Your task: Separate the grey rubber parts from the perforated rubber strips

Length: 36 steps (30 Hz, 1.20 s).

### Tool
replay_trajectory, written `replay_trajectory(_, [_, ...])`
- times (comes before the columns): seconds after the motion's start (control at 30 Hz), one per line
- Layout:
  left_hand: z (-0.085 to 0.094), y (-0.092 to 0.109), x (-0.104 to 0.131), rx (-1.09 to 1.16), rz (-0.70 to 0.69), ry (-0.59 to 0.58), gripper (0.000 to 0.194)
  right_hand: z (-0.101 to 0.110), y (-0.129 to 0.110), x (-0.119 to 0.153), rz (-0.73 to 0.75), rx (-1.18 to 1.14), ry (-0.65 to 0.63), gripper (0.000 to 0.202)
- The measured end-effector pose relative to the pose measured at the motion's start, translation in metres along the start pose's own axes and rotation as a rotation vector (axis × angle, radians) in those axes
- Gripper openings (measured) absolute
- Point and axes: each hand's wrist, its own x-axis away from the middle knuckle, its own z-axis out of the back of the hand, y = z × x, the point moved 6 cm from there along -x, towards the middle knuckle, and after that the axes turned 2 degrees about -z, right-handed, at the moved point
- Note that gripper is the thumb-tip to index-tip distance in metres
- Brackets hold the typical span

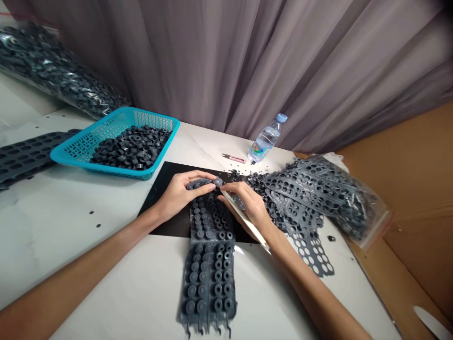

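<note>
A dark grey rubber sheet [208,264] with rows of round ring-shaped parts runs from the table's front over a black mat [159,189]. My left hand [189,189] pinches the sheet's far end, which curls up between thumb and fingers. Close beside it, my right hand [247,203] is closed around a slim white-handled tool [247,224], its tip at the curled end. The tool's tip is too small to make out.
A turquoise basket [106,165] of small black rings stands at the left, by a filled plastic bag [60,71]. Punched sheets [304,189], loose bits and another bag [357,217] lie right. Pink snips [233,158] and a water bottle [265,139] are behind.
</note>
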Motion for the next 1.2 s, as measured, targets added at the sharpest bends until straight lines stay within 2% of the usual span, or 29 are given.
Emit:
replay_trajectory(0.2, [-0.001, 0.001, 0.0, -0.027, -0.012, 0.008, 0.029, -0.004, 0.003, 0.0, 0.022, 0.057, -0.032, 0.02])
replay_trajectory(0.47, [-0.003, -0.001, 0.001, -0.05, -0.038, 0.014, 0.026, -0.008, -0.002, 0.0, 0.033, 0.188, -0.067, 0.041])
replay_trajectory(0.73, [-0.004, -0.003, 0.001, -0.053, -0.004, 0.012, 0.029, -0.007, 0.002, 0.003, 0.026, 0.132, -0.081, 0.035])
replay_trajectory(0.9, [-0.007, -0.005, 0.001, -0.053, -0.012, -0.002, 0.028, -0.014, 0.003, 0.004, 0.083, 0.257, -0.14, 0.047])
replay_trajectory(1.0, [-0.008, -0.007, 0.001, -0.059, -0.005, 0.002, 0.029, -0.021, 0.004, 0.005, 0.058, 0.291, -0.156, 0.048])
replay_trajectory(1.1, [-0.01, -0.01, 0.0, -0.048, 0.036, 0.005, 0.032, -0.024, 0.007, 0.004, -0.005, 0.243, -0.071, 0.045])
replay_trajectory(1.2, [-0.01, -0.013, 0.001, -0.068, 0.07, -0.024, 0.031, -0.01, 0.022, 0.004, -0.169, 0.226, 0.168, 0.038])
